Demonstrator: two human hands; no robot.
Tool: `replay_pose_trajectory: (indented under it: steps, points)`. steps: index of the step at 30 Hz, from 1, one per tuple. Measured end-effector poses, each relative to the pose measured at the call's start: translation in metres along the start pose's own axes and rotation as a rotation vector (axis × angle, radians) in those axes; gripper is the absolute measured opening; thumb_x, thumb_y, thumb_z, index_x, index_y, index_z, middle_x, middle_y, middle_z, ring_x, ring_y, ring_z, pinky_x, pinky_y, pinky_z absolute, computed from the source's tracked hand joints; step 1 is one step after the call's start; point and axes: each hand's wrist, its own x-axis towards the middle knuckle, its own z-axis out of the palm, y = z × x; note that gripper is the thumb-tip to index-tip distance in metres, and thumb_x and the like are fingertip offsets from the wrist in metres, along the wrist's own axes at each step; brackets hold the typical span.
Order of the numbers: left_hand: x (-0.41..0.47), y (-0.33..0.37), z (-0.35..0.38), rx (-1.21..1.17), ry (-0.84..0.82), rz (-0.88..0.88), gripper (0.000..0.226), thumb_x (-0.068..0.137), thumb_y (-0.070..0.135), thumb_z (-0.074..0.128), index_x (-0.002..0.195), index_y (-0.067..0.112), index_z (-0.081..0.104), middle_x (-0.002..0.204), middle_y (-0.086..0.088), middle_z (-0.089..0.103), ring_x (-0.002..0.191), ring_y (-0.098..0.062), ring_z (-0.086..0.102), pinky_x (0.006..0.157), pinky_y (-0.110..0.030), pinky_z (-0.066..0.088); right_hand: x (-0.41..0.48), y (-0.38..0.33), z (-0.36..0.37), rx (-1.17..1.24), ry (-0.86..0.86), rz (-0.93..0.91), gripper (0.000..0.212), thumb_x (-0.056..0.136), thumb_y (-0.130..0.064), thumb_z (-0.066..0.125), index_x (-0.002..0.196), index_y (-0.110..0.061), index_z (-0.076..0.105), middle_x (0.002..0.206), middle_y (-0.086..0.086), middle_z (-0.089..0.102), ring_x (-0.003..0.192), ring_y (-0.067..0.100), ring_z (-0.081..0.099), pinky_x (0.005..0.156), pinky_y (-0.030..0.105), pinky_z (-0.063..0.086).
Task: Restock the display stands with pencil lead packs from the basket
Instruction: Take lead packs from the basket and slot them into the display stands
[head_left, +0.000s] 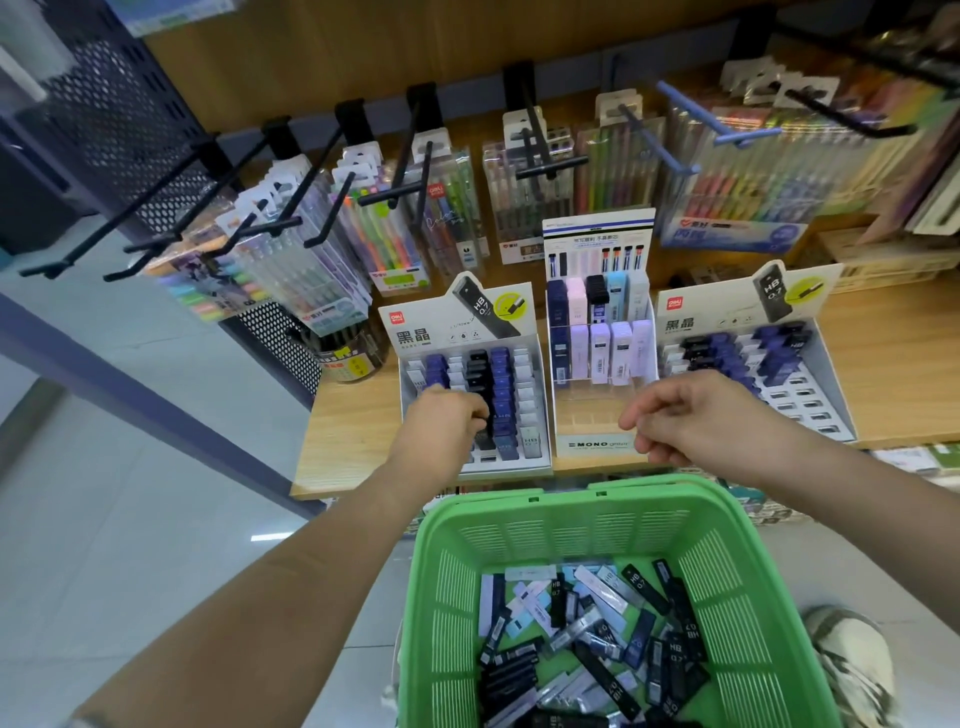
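Observation:
Three lead display stands sit on the wooden shelf: a left stand (415, 332) with blue, black and white packs, a clear middle MONO stand (597, 444) whose front rows hold nothing, and a right stand (831, 374) with open slots at its front. My left hand (447, 421) reaches into the left stand, fingertips curled on a black lead pack (485, 439) in the black column. My right hand (691, 415) hovers in front of the middle stand, fingers loosely curled, nothing visible in it. Below, the green basket (571, 499) holds several loose lead packs (597, 634).
Black and blue hooks (540, 156) with pen packs jut out over the shelf above the stands. A perforated metal panel (119, 119) and a jar (353, 358) stand at the left. The shelf edge (332, 467) runs just beyond the basket. A shoe (852, 654) is on the floor at right.

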Motion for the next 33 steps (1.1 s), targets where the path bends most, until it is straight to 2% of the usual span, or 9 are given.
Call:
replay_pose_trajectory:
  steps: [6, 9, 12, 14, 20, 23, 25, 29, 33]
  points:
    - [-0.013, 0.014, -0.018, -0.047, 0.176, 0.086, 0.022, 0.094, 0.016, 0.056, 0.112, 0.016, 0.069, 0.109, -0.004, 0.069, 0.100, -0.024, 0.061, 0.085, -0.032, 0.047, -0.020, 0.014, 0.004, -0.171, 0.007, -0.023, 0.024, 0.093, -0.002, 0.055, 0.084, -0.019, 0.069, 0.073, 0.001, 0.070, 0.059, 0.008, 0.065, 0.055, 0.023, 0.049]
    - [-0.043, 0.025, -0.017, -0.081, 0.189, 0.208, 0.020, 0.092, 0.015, 0.056, 0.105, 0.019, 0.071, 0.100, 0.000, 0.071, 0.082, -0.017, 0.064, 0.074, -0.028, 0.050, -0.038, 0.035, 0.015, -0.441, -0.077, -0.066, 0.022, 0.094, -0.006, 0.054, 0.090, -0.024, 0.066, 0.078, -0.005, 0.066, 0.056, -0.005, 0.060, 0.049, 0.013, 0.044]
    - [-0.087, 0.031, 0.017, -0.079, -0.088, 0.239, 0.021, 0.094, 0.017, 0.052, 0.104, 0.024, 0.069, 0.097, 0.006, 0.071, 0.068, -0.005, 0.058, 0.063, -0.019, 0.046, -0.053, 0.067, 0.031, -0.759, -0.258, -0.067, 0.026, 0.095, -0.009, 0.050, 0.115, -0.021, 0.063, 0.092, -0.004, 0.068, 0.068, -0.005, 0.058, 0.063, 0.013, 0.047]
    - [-0.113, 0.029, 0.052, -0.008, -0.323, 0.261, 0.025, 0.095, 0.015, 0.047, 0.108, 0.022, 0.067, 0.104, 0.004, 0.069, 0.087, -0.012, 0.062, 0.077, -0.026, 0.051, -0.056, 0.090, 0.043, -0.864, -0.348, -0.040, 0.028, 0.096, -0.015, 0.053, 0.122, -0.019, 0.060, 0.101, 0.000, 0.068, 0.088, 0.011, 0.060, 0.078, 0.025, 0.051]
    - [-0.151, 0.022, 0.165, 0.055, -0.581, 0.032, 0.032, 0.090, 0.008, 0.054, 0.122, 0.013, 0.059, 0.115, -0.007, 0.062, 0.103, -0.021, 0.059, 0.092, -0.033, 0.052, -0.043, 0.173, 0.090, -0.847, -0.367, 0.128, 0.043, 0.093, -0.019, 0.059, 0.135, -0.013, 0.048, 0.113, 0.010, 0.061, 0.093, 0.021, 0.057, 0.073, 0.025, 0.041]
    - [-0.152, 0.023, 0.216, 0.021, -0.654, -0.111, 0.055, 0.087, 0.014, 0.063, 0.137, 0.010, 0.040, 0.138, -0.014, 0.045, 0.125, -0.030, 0.046, 0.107, -0.037, 0.041, -0.030, 0.223, 0.111, -0.687, -0.288, 0.288, 0.061, 0.092, -0.021, 0.064, 0.144, -0.011, 0.035, 0.114, 0.014, 0.061, 0.088, 0.025, 0.062, 0.069, 0.030, 0.046]
    - [-0.148, 0.019, 0.242, -0.003, -0.672, -0.212, 0.081, 0.085, 0.025, 0.069, 0.147, 0.008, 0.021, 0.152, -0.020, 0.025, 0.139, -0.037, 0.028, 0.114, -0.042, 0.029, -0.021, 0.253, 0.124, -0.653, -0.258, 0.382, 0.072, 0.091, -0.027, 0.067, 0.147, -0.009, 0.027, 0.123, 0.018, 0.057, 0.093, 0.029, 0.064, 0.080, 0.036, 0.054]
    - [-0.149, 0.007, 0.279, -0.105, -0.694, -0.384, 0.110, 0.082, 0.028, 0.075, 0.151, 0.010, -0.009, 0.156, -0.027, -0.005, 0.144, -0.045, 0.000, 0.115, -0.049, 0.016, -0.007, 0.293, 0.149, -0.676, -0.239, 0.494, 0.095, 0.086, -0.041, 0.071, 0.152, -0.012, 0.008, 0.147, 0.028, 0.033, 0.123, 0.040, 0.051, 0.102, 0.043, 0.045]
    - [-0.150, 0.007, 0.294, -0.161, -0.596, -0.410, 0.097, 0.083, 0.018, 0.074, 0.151, 0.024, 0.005, 0.152, -0.023, 0.015, 0.136, -0.042, 0.028, 0.113, -0.051, 0.029, 0.010, 0.307, 0.171, -0.700, -0.141, 0.547, 0.109, 0.084, -0.048, 0.071, 0.154, -0.011, -0.004, 0.153, 0.030, 0.016, 0.137, 0.043, 0.030, 0.110, 0.042, 0.031]
